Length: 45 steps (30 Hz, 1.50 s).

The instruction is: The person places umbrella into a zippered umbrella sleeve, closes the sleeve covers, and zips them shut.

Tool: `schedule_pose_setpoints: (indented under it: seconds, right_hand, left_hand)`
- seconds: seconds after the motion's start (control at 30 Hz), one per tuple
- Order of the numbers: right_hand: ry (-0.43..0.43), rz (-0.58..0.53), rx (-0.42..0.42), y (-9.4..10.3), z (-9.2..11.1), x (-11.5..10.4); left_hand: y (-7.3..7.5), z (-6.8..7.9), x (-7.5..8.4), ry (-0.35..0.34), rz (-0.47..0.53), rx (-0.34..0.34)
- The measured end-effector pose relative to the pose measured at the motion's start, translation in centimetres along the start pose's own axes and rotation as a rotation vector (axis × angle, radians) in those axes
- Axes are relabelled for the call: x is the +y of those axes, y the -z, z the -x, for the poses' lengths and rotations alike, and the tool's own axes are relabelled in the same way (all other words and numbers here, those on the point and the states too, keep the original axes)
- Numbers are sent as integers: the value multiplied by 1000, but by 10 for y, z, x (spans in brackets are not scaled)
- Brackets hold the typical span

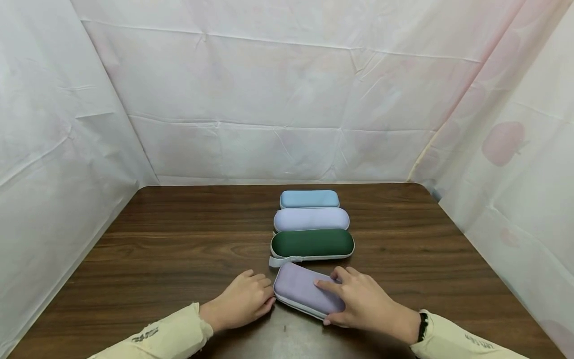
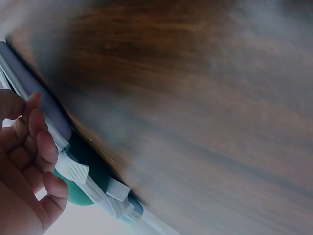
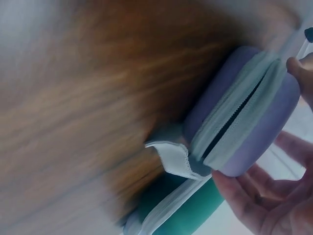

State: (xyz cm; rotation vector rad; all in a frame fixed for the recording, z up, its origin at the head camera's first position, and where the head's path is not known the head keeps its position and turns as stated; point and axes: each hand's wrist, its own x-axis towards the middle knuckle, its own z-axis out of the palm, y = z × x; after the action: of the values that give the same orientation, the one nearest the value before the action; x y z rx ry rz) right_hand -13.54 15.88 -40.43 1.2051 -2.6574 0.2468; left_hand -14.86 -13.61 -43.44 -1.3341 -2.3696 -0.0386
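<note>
A purple zippered case (image 1: 305, 289) lies at a slant on the table near the front, its pale zip band along the side. Across its right end my right hand (image 1: 363, 301) grips it, thumb at the near edge, one fingertip on the lid. Seen from the right wrist, the purple case's end (image 3: 266, 132) has a grey fabric tab (image 3: 173, 159), and the zip line shows a dark gap. My left hand (image 1: 244, 301), fingers loosely curled, rests at the case's left end and holds nothing. Its fingers (image 2: 46, 142) appear beside the case's side in the left wrist view.
Behind the purple case, a dark green case (image 1: 314, 243) with a grey tab, a lavender case (image 1: 311, 219) and a light blue case (image 1: 309, 199) lie in a row going back. The brown wooden table (image 1: 188, 244) meets pale cloth walls (image 1: 278, 89) at the back and sides.
</note>
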Motion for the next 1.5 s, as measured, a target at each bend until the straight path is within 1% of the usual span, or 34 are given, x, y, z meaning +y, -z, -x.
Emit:
schedule_pose_setpoints:
  seconds: [0.1, 0.2, 0.3, 0.37, 0.43, 0.5, 0.6, 0.67, 0.7, 0.73, 0.77, 0.83, 0.9, 1.1, 1.23, 1.37, 1.5]
  right_hand:
    - [-17, 26, 11, 0, 2, -7]
    - [-25, 43, 9, 2, 3, -13]
    - [-3, 36, -41, 8, 0, -13]
    - [50, 16, -91, 16, -6, -7]
    - [156, 32, -134, 24, -16, 3]
    - [306, 99, -170, 30, -28, 13]
    - [601, 304, -149, 29, -44, 23]
    - [769, 433, -123, 24, -51, 24]
    - [833, 480, -113, 22, -53, 23]
    - [877, 520, -103, 20, -55, 22]
    - [903, 551, -103, 19, -56, 20]
    - [926, 582, -117, 19, -58, 17]
    - [919, 592, -139, 20, -59, 14]
    - [886, 604, -156, 23, -62, 9]
    - [856, 582, -169, 24, -62, 7]
    - [820, 539, -182, 26, -61, 3]
    - [801, 547, -181, 27, -62, -2]
  left_hand:
    - [-1, -2, 2, 10, 4, 15]
    - [-1, -5, 5, 5, 13, 11]
    - [0, -8, 7, -8, 23, -2]
    - [1, -9, 7, -9, 24, -12]
    - [1, -9, 6, 0, 23, -22]
    - [2, -9, 5, 11, 23, -35]
    - [2, -8, 4, 16, 32, -54]
    - [1, -9, 5, 9, 32, -69]
    - [1, -10, 5, 7, 33, -78]
    - [1, -11, 6, 4, 32, -86]
    - [0, -11, 6, 3, 30, -93]
    - [1, -12, 7, 2, 26, -113]
    - [1, -13, 7, 4, 26, -127]
    - [2, -13, 6, 5, 5, -135]
    - [2, -14, 6, 4, 8, -129]
    - [3, -15, 7, 4, 13, -107]
    - [3, -17, 9, -12, 22, -104]
